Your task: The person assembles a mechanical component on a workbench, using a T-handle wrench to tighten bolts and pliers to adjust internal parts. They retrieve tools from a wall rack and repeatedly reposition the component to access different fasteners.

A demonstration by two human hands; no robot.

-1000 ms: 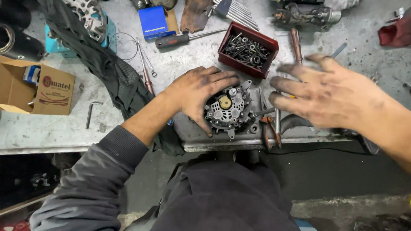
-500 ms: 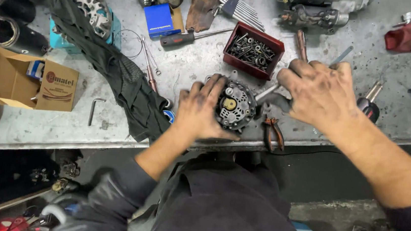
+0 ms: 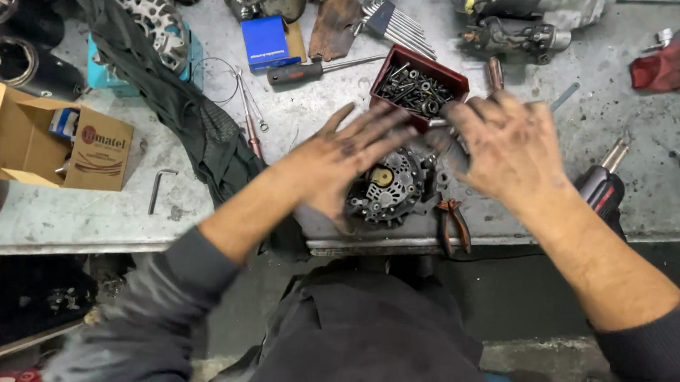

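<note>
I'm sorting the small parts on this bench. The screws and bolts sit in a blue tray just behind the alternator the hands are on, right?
Not quite: the tray of screws and bolts is dark red, not blue, as the head view shows. It does sit just behind the alternator.

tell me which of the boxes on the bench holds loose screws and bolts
The small dark red tray just beyond the hands. The blue box is closed, and the open cardboard box at left holds a small package.

We see a grey, grimy metal worktop (image 3: pixel 108 220) under even light, with a dark, dirty floor (image 3: pixel 538 360) below its front edge.
</note>
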